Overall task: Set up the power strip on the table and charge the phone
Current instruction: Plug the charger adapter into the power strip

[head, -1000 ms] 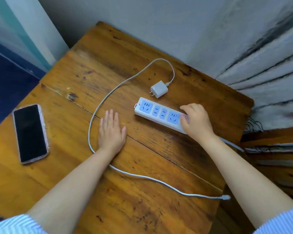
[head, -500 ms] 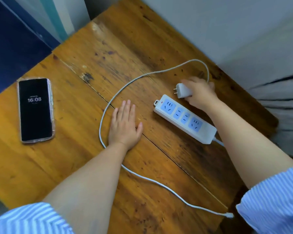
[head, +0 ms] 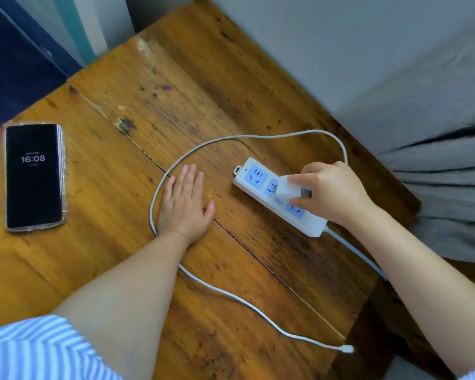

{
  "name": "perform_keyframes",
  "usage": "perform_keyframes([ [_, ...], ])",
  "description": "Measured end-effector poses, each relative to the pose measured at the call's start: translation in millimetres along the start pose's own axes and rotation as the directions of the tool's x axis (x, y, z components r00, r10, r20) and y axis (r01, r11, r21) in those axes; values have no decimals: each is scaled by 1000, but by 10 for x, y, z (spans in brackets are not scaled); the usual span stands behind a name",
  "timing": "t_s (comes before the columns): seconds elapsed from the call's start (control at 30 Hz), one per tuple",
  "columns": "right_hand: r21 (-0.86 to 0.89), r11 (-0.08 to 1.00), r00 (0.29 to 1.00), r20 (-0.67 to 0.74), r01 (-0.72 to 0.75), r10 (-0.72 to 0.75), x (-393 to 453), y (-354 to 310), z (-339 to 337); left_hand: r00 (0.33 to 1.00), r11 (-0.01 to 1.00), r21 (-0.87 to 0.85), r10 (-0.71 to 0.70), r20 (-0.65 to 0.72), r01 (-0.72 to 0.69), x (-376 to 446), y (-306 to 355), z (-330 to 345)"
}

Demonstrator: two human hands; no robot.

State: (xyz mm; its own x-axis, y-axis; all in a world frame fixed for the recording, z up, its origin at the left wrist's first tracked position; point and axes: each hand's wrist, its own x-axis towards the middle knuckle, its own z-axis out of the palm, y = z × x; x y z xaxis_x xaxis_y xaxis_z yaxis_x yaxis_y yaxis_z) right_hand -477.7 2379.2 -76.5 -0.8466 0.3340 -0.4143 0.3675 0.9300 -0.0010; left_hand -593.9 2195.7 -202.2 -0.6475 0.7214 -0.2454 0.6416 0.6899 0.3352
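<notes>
**Charger at the strip, not yet seated**

Your right hand [head: 332,193] has its grip closed on the white charger [head: 285,187], thumb below and fingers on top, holding it over the middle sockets of the power strip [head: 258,187]. The strip lies at an angle on the table [head: 176,78], its own cord [head: 354,253] running off the right edge. Your left hand [head: 185,204] lies flat and open on the wood, holding nothing, just inside the loop of the charging cable [head: 231,138].

For the step in hand:
- Line the prongs up with the slots of one socket before you press; here the charger looks tilted to the strip.
- Push straight down. The strip is light and will likely slide, so it may help to bring the left hand over to steady its near end.
- Leave slack in the cable loop so it does not drag the charger sideways.

Hard to make out:
- The prongs are hidden under the charger and your fingers; you cannot tell whether they are in yet.
- Where the strip's cord goes is cut off, so whether it has power is unknown.
- The cable's free plug [head: 348,349] sits near the table's front edge, well apart from the phone [head: 33,176], which lies far left with its screen lit.
</notes>
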Motion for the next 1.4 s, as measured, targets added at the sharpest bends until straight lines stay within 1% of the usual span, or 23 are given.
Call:
perform_keyframes([
  [0.07,-18,1000,1000,2,-22,22,27,-45,-10,1000,1000,3,-4,-5,4,-1,2,1],
  [0.17,-24,998,996,64,-66,67,96,-101,-46,1000,1000,6,-2,-9,2,3,-3,5],
  [0.27,-66,993,987,118,-102,110,168,-186,-102,1000,1000,12,-3,-14,3,6,-5,8],
  [0.47,-111,983,978,127,-149,163,298,-435,-178,1000,1000,8,-16,-16,17,9,4,7],
  [0.57,-85,984,976,139,-158,169,286,-494,-131,1000,1000,14,-12,-25,12,12,0,11],
  [0.67,-16,983,972,152,-181,181,305,-471,-82,1000,1000,19,-16,-27,16,12,-1,20],
  [0.87,24,981,967,175,-192,185,395,-484,-136,999,1000,10,-5,-32,5,11,-10,29],
  [0.97,10,983,971,158,-182,178,375,-527,-133,999,1000,20,-6,-41,7,8,-12,34],
  [1.0,10,980,967,164,-199,195,372,-537,-104,999,1000,19,-3,-41,4,5,-8,31],
  [1.03,-2,983,972,153,-181,179,356,-566,-99,999,1000,15,-3,-39,3,0,-13,34],
  [1.4,4,984,963,205,-179,174,383,-521,-98,999,1000,-9,9,-39,-9,-18,-6,2],
])
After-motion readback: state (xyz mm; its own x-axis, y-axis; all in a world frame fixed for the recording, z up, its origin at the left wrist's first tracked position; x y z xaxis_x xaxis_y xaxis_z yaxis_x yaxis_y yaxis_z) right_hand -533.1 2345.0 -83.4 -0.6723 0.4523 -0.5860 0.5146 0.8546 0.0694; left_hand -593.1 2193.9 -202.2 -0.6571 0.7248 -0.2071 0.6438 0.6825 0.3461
